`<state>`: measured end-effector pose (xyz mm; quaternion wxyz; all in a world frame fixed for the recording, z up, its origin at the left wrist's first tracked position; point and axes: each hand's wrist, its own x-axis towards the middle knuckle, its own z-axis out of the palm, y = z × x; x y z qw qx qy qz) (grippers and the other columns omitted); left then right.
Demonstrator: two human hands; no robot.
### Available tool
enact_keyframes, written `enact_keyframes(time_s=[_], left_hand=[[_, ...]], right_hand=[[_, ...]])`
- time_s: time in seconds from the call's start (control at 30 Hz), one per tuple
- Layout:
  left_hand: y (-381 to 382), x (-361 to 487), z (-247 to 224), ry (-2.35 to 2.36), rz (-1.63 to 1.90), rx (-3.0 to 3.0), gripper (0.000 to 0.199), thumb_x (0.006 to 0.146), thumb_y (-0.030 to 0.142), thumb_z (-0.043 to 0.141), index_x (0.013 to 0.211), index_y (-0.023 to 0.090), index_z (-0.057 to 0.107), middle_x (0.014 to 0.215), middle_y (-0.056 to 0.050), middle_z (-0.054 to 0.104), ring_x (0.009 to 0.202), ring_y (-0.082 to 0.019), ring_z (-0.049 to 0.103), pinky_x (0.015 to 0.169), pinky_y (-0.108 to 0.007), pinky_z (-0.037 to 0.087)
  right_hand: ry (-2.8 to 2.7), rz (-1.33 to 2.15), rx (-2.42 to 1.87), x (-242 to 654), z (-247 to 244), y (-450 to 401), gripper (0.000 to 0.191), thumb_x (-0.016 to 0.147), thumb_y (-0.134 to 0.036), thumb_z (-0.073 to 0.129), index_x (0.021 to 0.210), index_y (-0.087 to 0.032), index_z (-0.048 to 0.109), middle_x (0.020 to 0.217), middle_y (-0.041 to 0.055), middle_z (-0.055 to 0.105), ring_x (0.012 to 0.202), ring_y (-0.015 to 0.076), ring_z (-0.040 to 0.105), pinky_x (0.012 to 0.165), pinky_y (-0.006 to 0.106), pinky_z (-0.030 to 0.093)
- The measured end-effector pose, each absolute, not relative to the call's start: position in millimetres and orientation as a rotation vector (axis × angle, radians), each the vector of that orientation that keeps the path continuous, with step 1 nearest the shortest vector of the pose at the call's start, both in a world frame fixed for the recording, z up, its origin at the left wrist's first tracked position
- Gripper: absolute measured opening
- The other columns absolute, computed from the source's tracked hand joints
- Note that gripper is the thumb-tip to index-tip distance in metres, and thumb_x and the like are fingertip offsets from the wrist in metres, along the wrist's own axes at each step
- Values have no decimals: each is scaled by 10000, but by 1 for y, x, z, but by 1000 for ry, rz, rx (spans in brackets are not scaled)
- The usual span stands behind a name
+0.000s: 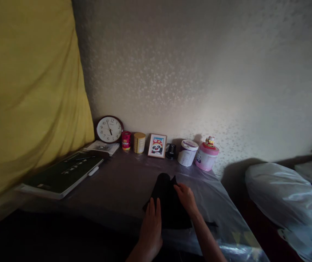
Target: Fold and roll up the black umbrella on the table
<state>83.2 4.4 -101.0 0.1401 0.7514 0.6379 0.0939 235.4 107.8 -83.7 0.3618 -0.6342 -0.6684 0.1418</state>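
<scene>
A black piece of cloth [170,209] lies at the front of the table, with one edge sticking up in a small point. It is too dark to make out what kind of item it is. My left hand [150,227] rests on its left side, fingers stretched out. At the upper right of the cloth, my right hand [186,198] is closed on its raised edge. A thin dark strip [212,223] extends to the right, past my right wrist.
Along the wall stand a clock [109,129], a red can [126,141], a yellow tin [139,142], a framed panda picture [157,145], a small black object [171,151], a white tub [188,153] and a pink-lidded tub [207,157]. A green board [65,171] lies left. Plastic-covered bundles [284,193] are right.
</scene>
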Motion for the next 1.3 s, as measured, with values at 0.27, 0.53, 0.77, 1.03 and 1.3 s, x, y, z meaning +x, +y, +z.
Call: enact_keyframes(time_s=[0.27, 0.53, 0.77, 1.03, 1.3], left_hand=[[12, 85, -128, 1798, 482, 2188, 832, 632, 32, 490, 1400, 89, 173, 1462, -201, 209, 1345, -325, 196, 1064, -470, 285], [14, 80, -138, 1781, 599, 2190, 778, 626, 27, 485, 1371, 114, 277, 1424, -179, 325, 1326, -317, 262, 1063, -483, 303], [4, 58, -151, 1811, 488, 2222, 597, 750, 93, 432, 1330, 29, 306, 1387, -212, 375, 1285, -268, 361, 1044, -408, 356], [6, 69, -122, 1742, 769, 2406, 416, 769, 181, 460, 1182, 165, 501, 1277, -126, 496, 1194, -282, 460, 994, -448, 407], [21, 76, -142, 1767, 640, 2350, 585, 734, 71, 400, 1318, 104, 383, 1390, -155, 388, 1292, -293, 341, 1056, -460, 335]], right_hand=[[-1560, 600, -1494, 182, -87, 131, 350, 735, -376, 538, 889, -100, 689, 786, 102, 712, 745, 231, 657, 632, 279, 467], [-1651, 674, -1628, 160, -104, 138, 303, 775, -323, 539, 958, -114, 660, 899, 108, 712, 868, 212, 660, 715, 256, 470], [-1809, 680, -1664, 158, -104, 139, 230, 793, -326, 526, 900, -162, 648, 834, 69, 722, 796, 181, 666, 671, 247, 450], [-2040, 947, -1368, 159, -95, 130, 225, 843, -287, 436, 769, -176, 618, 716, 20, 722, 642, 124, 654, 586, 207, 445], [-2344, 746, -1059, 167, -86, 99, 234, 889, -256, 430, 848, -224, 658, 805, -18, 715, 791, 127, 639, 732, 222, 455]])
